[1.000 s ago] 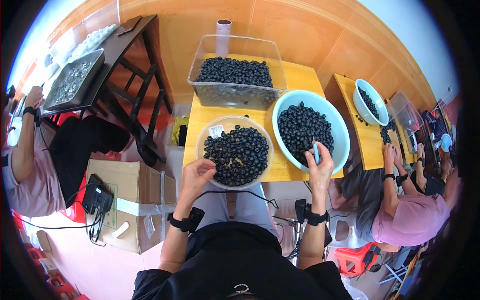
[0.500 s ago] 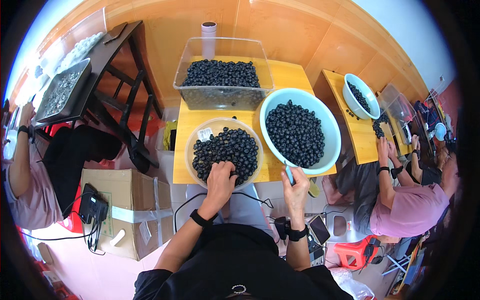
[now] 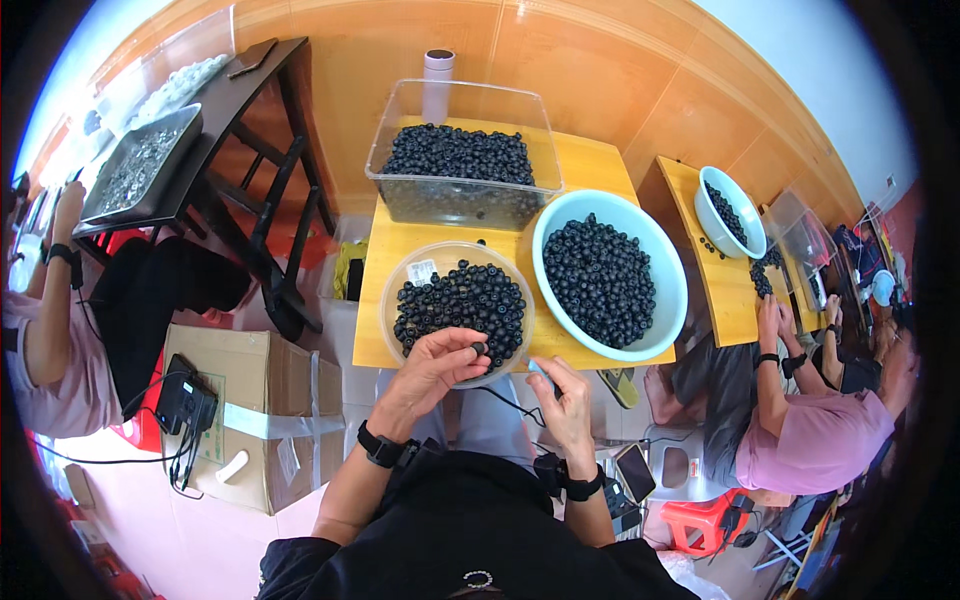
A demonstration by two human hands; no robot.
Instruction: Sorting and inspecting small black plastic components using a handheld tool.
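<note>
My left hand is pinching a small black round part between thumb and fingertips, above the near rim of a shallow clear round tub. Several black ring-like parts, some with a visible hole, fill much of that tub. In my right hand is a slim light-blue tool, mostly hidden by the fingers, so its kind cannot be told. This hand is just off the table's front edge, right of the tub. A light-blue basin heaped with similar black parts stands beyond it.
On the yellow table, a clear rectangular bin of black parts and a pink flask stand behind the tub. A taped cardboard box is on the left. People sit at tables on both sides. A cable hangs near my lap.
My left hand has lifted out of the heap with a black part in its pinch. My right hand has moved left and down from the basin's rim, tool still held. The view shifted slightly.
</note>
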